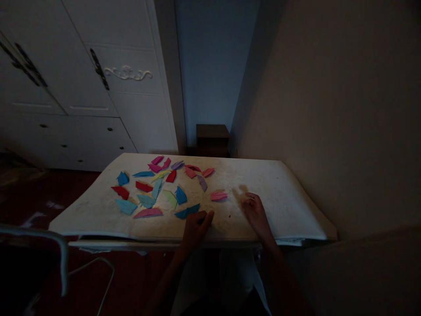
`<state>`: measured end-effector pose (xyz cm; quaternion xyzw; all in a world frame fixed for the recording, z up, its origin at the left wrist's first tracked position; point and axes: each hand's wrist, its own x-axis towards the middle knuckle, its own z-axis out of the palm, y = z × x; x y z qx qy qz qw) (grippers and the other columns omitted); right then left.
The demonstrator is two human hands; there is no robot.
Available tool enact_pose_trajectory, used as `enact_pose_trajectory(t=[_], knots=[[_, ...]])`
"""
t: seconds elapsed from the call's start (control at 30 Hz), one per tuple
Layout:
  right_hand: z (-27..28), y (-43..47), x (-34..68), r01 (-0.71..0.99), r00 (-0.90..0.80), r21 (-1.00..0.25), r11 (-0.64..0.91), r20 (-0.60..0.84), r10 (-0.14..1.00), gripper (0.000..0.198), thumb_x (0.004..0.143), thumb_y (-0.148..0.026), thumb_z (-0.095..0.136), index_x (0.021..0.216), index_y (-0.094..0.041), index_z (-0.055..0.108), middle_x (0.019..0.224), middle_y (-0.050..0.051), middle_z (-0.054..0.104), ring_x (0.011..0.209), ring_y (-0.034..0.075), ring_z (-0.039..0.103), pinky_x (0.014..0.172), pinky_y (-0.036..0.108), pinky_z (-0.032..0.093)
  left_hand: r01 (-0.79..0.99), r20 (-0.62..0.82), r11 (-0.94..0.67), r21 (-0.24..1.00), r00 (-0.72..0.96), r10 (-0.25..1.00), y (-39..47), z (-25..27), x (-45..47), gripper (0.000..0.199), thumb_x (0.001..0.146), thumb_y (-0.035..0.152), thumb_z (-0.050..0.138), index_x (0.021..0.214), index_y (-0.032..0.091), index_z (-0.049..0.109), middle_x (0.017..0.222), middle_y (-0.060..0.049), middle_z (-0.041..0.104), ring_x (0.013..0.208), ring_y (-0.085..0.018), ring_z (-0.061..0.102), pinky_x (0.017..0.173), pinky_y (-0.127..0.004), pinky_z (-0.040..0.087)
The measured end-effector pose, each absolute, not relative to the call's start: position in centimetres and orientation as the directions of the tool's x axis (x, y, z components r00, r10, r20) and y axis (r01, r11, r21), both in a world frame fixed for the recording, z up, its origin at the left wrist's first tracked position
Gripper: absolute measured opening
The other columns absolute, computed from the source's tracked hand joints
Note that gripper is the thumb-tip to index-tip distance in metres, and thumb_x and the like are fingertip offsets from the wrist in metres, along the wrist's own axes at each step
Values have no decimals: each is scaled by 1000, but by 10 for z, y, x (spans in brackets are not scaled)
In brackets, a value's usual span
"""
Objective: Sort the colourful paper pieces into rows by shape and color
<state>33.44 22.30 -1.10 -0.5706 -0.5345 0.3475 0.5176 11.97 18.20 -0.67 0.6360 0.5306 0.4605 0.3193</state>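
I'm noting paper: the pink piece [219,196] is showing a matt, creased surface; the light teal piece [125,206] is looking equally dull. The counter [289,197] is appearing smooth but blotchy with stains. The wardrobe door [131,26] is looking smooth and painted, its scrollwork [127,74] standing in relief, its handle [99,69] resembling dark metal. The low cabinet [212,131] is looking like dull wood.

The head camera looks forward and down — from the near side — over the whole table [279,193].
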Motion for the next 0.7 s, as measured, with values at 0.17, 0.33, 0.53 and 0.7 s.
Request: enact_pose_trajectory(t=[0.17,0.33,0.53,0.7], knots=[[-3,248,310,523,9,-847,95,116,993,36,78,-48,63,103,-21,63,72,2,66,65,18,59,62,28,43,381,226,-233,895,64,972,182,-5,119,51,88,47,46,47,17,44,46,2,42,46,-9,41,48,-23,28],[3,259,294,659,-141,-728,190,129,982,17,81,-34,60,71,-22,65,71,2,67,67,17,59,62,26,40,380,244,-249,891,63,968,183,-6,120,52,88,48,45,46,17,41,46,2,41,47,-9,39,49,-24,29],[14,239,302,550,-169,-784,289,234,957,23,87,-40,56,79,-20,65,79,3,66,71,16,59,65,26,43,356,261,-278,892,97,961,183,-7,120,50,88,45,46,47,17,42,46,3,41,47,-9,40,49,-23,28],[29,211,318,461,-156,-797,391,360,920,21,89,-39,57,84,-21,66,89,6,62,81,18,59,68,28,48,344,264,-268,900,60,963,182,-7,118,49,88,44,47,47,17,44,47,2,42,48,-9,40,50,-24,30]])
